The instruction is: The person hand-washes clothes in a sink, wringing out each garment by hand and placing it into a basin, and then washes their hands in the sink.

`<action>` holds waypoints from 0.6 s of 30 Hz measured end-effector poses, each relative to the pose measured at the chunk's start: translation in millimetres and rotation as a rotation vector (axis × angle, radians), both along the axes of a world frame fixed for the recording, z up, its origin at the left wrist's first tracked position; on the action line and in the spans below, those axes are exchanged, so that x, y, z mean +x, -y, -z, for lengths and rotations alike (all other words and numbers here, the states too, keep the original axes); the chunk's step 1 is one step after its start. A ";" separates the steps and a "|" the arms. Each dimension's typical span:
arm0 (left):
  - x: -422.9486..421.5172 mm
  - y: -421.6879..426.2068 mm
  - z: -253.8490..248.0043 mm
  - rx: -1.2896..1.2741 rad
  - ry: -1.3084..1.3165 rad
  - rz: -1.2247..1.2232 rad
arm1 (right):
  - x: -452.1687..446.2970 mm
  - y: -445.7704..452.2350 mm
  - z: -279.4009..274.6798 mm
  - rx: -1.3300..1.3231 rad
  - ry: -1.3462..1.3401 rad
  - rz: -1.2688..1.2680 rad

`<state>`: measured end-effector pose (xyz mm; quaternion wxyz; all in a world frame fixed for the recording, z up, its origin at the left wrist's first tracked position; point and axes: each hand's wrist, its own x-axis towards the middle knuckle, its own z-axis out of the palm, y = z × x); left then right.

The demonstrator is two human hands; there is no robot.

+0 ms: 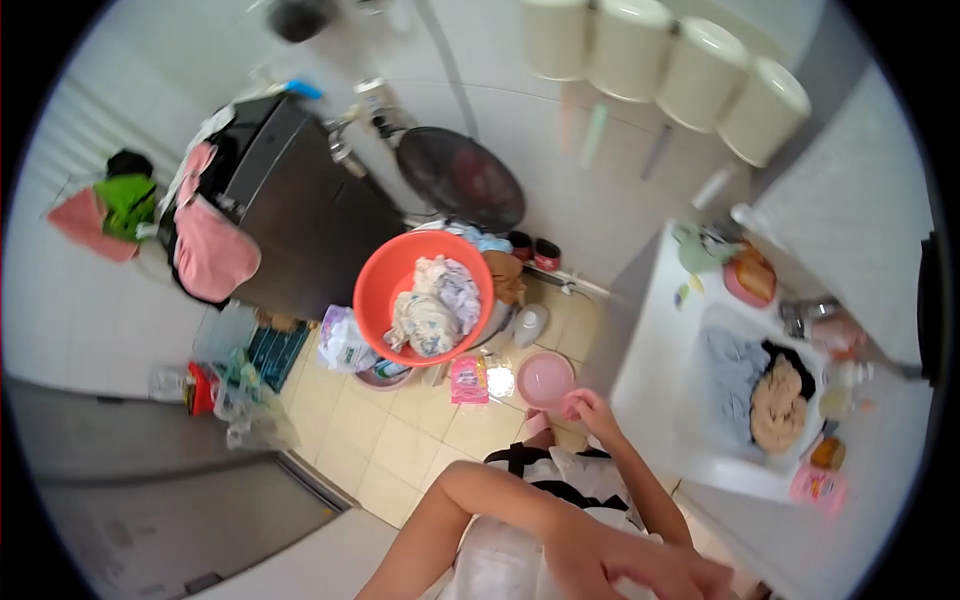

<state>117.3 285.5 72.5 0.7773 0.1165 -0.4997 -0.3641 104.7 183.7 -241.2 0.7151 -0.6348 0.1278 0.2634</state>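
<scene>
A small pink basin (pixel 545 380) is low in the middle of the view. At its right edge, my right hand (pixel 594 412) is closed, its fingers round something small and pink that I cannot make out; it may be part of the basin. My left arm crosses my body, and my left hand (pixel 650 568) is at the bottom, blurred, with its fingers unclear. Left of the basin lies a pink packet (pixel 468 381). Behind it, an orange-red tub (pixel 375 308) holds light patterned clothes (pixel 425 322).
On the right, a white sink (pixel 655 400) holds blue, black and tan clothes (pixel 780 402). A dark washing machine (pixel 310 215) with pink cloth (pixel 213 250) stands at the left. A white soap-like bottle (pixel 530 325) is on the tiled floor (pixel 390 435). Cups (pixel 705 75) hang above.
</scene>
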 end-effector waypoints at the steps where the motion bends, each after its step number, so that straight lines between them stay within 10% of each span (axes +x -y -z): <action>1: -6.1 16.5 -7.9 -0.138 -0.005 0.253 | -3.4 6.6 -5.4 -0.001 -0.006 0.052; 8: -52.9 104.2 -29.7 -0.219 -0.267 0.866 | -32.3 71.7 -48.3 0.056 0.095 0.381; 16: -71.6 190.1 -20.4 -0.310 -0.140 0.945 | -68.7 180.6 -14.7 -0.076 0.130 0.620; 18: -73.9 210.4 -21.9 -0.372 -0.057 0.918 | -72.8 216.2 13.3 -0.459 0.257 0.560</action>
